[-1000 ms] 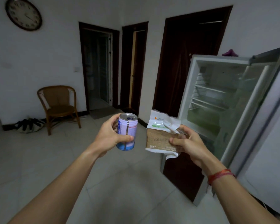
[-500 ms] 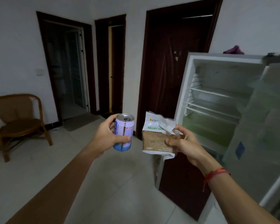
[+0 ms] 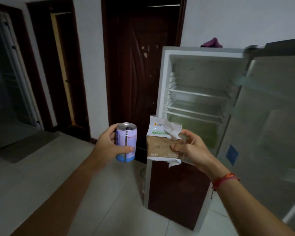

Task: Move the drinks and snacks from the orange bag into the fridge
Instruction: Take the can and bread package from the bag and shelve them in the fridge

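Observation:
My left hand (image 3: 107, 147) grips a pale purple and blue drink can (image 3: 126, 144), held upright in front of me. My right hand (image 3: 189, 149) holds a white and brown snack packet (image 3: 160, 142) by its right edge. Both are at chest height, left of the fridge (image 3: 163, 82), whose upper compartment stands open with white wire shelves (image 3: 197, 92) and a greenish drawer (image 3: 194, 126) inside. The fridge's upper door (image 3: 271, 116) is swung open to the right. The orange bag is out of view.
The fridge's lower door (image 3: 175, 189) is dark brown and closed. A dark wooden door (image 3: 136, 65) is behind the fridge, and two open doorways (image 3: 61, 68) lie to the left. A purple object (image 3: 211, 43) rests on the fridge top. Pale tiled floor (image 3: 41, 176) spreads below.
I have moved closer to the fridge and turned right; the clock and wicker chair have left the view. Both hands keep their hold on the can and packet.

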`<act>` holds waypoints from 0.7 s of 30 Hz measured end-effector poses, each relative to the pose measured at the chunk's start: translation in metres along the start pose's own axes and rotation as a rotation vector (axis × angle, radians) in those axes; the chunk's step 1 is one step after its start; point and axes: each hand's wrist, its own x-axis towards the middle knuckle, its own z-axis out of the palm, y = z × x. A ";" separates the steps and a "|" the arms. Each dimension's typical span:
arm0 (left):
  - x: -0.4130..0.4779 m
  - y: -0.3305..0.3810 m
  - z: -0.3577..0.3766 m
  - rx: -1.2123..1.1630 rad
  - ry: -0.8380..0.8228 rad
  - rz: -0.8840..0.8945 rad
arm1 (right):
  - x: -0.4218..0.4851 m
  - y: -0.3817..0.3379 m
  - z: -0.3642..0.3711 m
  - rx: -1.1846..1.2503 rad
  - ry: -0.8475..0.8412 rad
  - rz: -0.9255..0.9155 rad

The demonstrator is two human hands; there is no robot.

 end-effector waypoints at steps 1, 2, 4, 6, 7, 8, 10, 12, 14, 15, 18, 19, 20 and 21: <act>0.016 -0.005 0.007 -0.002 -0.021 0.002 | 0.010 0.001 -0.008 -0.005 0.024 -0.008; 0.031 -0.009 0.016 -0.001 -0.046 0.005 | 0.020 0.003 -0.016 -0.005 0.054 -0.018; 0.065 -0.019 0.033 -0.001 -0.091 0.013 | 0.041 0.006 -0.032 0.005 0.118 -0.036; 0.102 -0.026 0.048 -0.017 -0.119 0.014 | 0.063 0.006 -0.046 0.010 0.162 -0.043; 0.121 -0.027 0.056 -0.021 -0.134 0.019 | 0.074 0.005 -0.054 0.005 0.181 -0.045; 0.139 -0.027 0.065 -0.023 -0.155 0.027 | 0.085 0.004 -0.061 0.000 0.200 -0.046; 0.172 -0.027 0.081 -0.038 -0.198 0.037 | 0.108 0.001 -0.078 0.008 0.240 -0.055; 0.204 -0.026 0.096 -0.069 -0.210 0.056 | 0.130 -0.003 -0.093 0.016 0.276 -0.069; 0.232 -0.026 0.111 -0.098 -0.215 0.076 | 0.151 -0.007 -0.105 0.007 0.308 -0.085; 0.243 -0.026 0.118 -0.106 -0.225 0.081 | 0.159 -0.007 -0.111 -0.003 0.319 -0.091; 0.273 -0.030 0.134 -0.128 -0.252 0.079 | 0.181 -0.010 -0.123 -0.014 0.345 -0.088; 0.284 -0.031 0.138 -0.133 -0.261 0.083 | 0.188 -0.012 -0.126 -0.017 0.352 -0.089; 0.296 -0.032 0.143 -0.134 -0.271 0.087 | 0.195 -0.014 -0.131 -0.019 0.358 -0.089; 0.308 -0.032 0.147 -0.133 -0.280 0.089 | 0.202 -0.015 -0.135 -0.023 0.365 -0.090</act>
